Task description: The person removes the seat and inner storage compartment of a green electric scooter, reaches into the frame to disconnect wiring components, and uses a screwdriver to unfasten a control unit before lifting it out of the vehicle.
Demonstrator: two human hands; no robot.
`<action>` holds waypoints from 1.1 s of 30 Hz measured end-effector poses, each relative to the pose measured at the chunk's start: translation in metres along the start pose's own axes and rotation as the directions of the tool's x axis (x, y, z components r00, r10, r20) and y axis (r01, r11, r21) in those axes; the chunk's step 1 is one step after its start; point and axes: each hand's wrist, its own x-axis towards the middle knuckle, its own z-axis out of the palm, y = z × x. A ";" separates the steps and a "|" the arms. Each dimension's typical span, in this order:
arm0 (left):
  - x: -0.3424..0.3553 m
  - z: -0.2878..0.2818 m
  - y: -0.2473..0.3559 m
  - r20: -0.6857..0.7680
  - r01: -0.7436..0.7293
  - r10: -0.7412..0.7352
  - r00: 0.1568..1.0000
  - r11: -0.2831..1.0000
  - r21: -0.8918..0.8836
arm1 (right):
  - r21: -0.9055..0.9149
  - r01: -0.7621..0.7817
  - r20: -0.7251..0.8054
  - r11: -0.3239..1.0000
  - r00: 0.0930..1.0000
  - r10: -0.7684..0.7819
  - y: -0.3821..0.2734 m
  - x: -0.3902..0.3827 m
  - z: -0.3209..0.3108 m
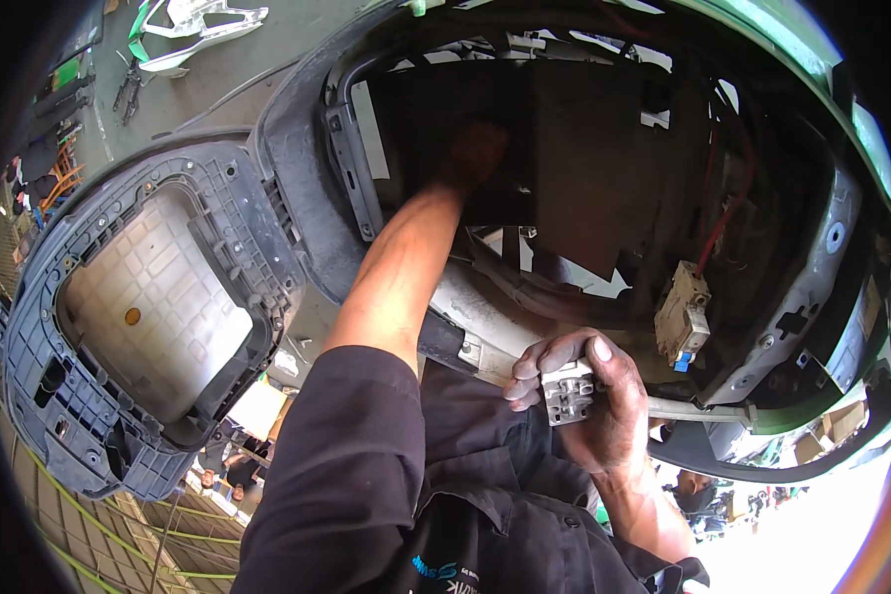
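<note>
My left arm reaches into the dark under-seat cavity [584,168] of a scooter. Deep in the shadow, my left hand [477,150] is near a dark panel, and its fingers are too dim to make out. Nearer my body, my right hand [609,401] is closed around a small light-grey block [570,394] with slots and ridges on its face. Right of that hand, a dirty white circuit breaker [681,315] with a blue tab hangs by a red wire [728,220], apart from my fingers.
The scooter's seat [158,297] is swung up on the left, underside showing. A metal bracket [802,307] runs along the cavity's right side. Green bodywork [782,30] curves along the upper right. A green and white body panel [188,35] lies on the grey floor.
</note>
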 end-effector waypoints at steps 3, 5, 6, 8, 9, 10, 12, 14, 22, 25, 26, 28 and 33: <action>0.025 -0.020 0.014 0.467 0.349 -0.324 0.823 0.937 0.034 | 0.026 0.028 -0.025 0.999 0.999 -0.027 -0.001 0.006 -0.002; 0.039 -0.045 0.036 0.363 0.580 -0.537 0.762 0.814 -0.014 | 0.091 0.049 -0.121 0.995 0.992 -0.038 -0.001 0.011 -0.003; 0.044 -0.067 0.047 0.374 0.588 -0.546 0.750 0.809 0.002 | 0.141 0.076 -0.117 0.987 0.991 -0.060 -0.001 0.015 -0.003; 0.056 -0.121 0.078 -0.088 0.377 -0.393 0.915 0.913 -0.154 | 0.320 0.097 -0.086 0.942 0.994 -0.073 -0.003 0.018 -0.002; 0.062 -0.152 0.090 0.054 0.492 -0.494 0.868 0.839 -0.232 | 0.372 0.091 -0.082 0.924 0.995 -0.065 -0.004 0.020 -0.001; 0.064 -0.186 0.102 0.238 0.626 -0.579 0.780 0.731 -0.272 | 0.411 0.097 -0.091 0.907 0.994 -0.065 -0.005 0.021 0.000; 0.063 -0.243 0.142 0.340 0.694 -0.647 0.682 0.426 -0.580 | 0.422 0.102 -0.065 0.901 0.995 -0.082 -0.008 0.023 0.002; 0.061 -0.286 0.175 0.463 0.692 -0.543 0.701 0.359 -0.626 | 0.431 0.097 -0.050 0.897 0.995 -0.083 -0.010 0.023 0.003; 0.060 -0.283 0.186 0.237 0.384 -0.353 0.905 0.438 -0.813 | 0.410 -0.025 -0.045 0.912 0.998 0.047 -0.007 0.017 -0.003; 0.050 -0.229 0.135 0.329 0.518 -0.671 0.665 0.096 -0.850 | 0.367 0.014 0.030 0.930 0.999 -0.027 -0.005 0.013 -0.003; 0.051 -0.199 0.105 0.395 0.680 -0.699 0.597 0.178 -0.712 | 0.353 0.014 0.042 0.935 0.999 -0.031 -0.003 0.012 -0.003; 0.054 -0.135 0.063 0.146 0.727 -0.722 0.677 0.624 -0.288 | 0.324 0.018 0.058 0.946 0.998 -0.039 -0.001 0.007 -0.002; 0.033 -0.049 0.002 0.588 0.509 -0.502 0.635 0.844 0.171 | 0.215 0.038 0.103 0.976 0.993 -0.062 0.005 -0.005 0.001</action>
